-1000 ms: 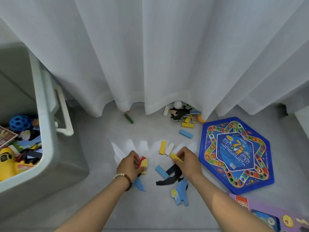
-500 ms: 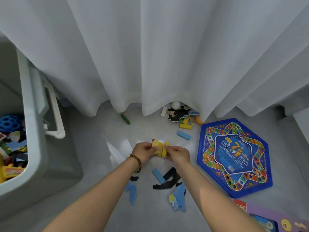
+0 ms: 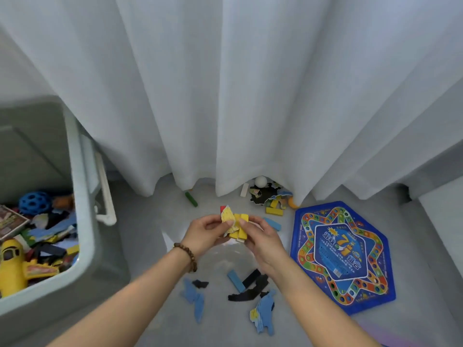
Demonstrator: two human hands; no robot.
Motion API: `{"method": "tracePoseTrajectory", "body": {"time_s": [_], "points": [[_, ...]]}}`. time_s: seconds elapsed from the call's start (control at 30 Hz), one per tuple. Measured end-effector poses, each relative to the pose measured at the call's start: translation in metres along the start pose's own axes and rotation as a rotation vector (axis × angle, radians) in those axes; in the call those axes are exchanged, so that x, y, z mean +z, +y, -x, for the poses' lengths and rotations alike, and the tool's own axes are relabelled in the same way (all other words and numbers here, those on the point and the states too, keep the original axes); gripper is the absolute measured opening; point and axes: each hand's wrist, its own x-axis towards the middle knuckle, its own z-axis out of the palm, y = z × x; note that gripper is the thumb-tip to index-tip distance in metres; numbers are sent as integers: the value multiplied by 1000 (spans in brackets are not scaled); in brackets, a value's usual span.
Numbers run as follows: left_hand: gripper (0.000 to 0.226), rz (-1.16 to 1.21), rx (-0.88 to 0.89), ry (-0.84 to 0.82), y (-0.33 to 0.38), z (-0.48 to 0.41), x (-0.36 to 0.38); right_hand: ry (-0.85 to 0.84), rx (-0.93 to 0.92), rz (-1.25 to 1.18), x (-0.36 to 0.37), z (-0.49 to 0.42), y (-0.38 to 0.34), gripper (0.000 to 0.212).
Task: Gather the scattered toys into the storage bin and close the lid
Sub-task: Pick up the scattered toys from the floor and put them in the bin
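Storage bin (image 3: 82, 186) open, holding blue ball (image 3: 35, 202), yellow plane (image 3: 15, 265), puzzle pieces (image 3: 53, 229)

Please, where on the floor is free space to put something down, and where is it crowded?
Bare floor lies between the storage bin and the left hand, this side of the green block. Another bare strip runs right of the hexagonal board. Crowded: the pile at the curtain hem, and the blue and black pieces nearer the person.
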Motion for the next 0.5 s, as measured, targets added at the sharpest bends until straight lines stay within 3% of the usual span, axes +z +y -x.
{"method": "tracePoseTrajectory", "body": {"time_s": [0.17, 0.27, 0.37, 0.5], "points": [[21, 24, 277, 124, 89, 92, -81, -352, -180, 140, 112, 63, -49, 21], [26, -83, 377, 265, 120, 151, -151, -535, -233, 311, 199, 90, -47, 22], [39, -304, 325, 486, 124, 184, -219, -596, -270, 498, 268, 108, -29, 28], [61, -741, 123, 705, 113, 194, -265, -482, -559, 853, 276, 106, -19, 35]]}}
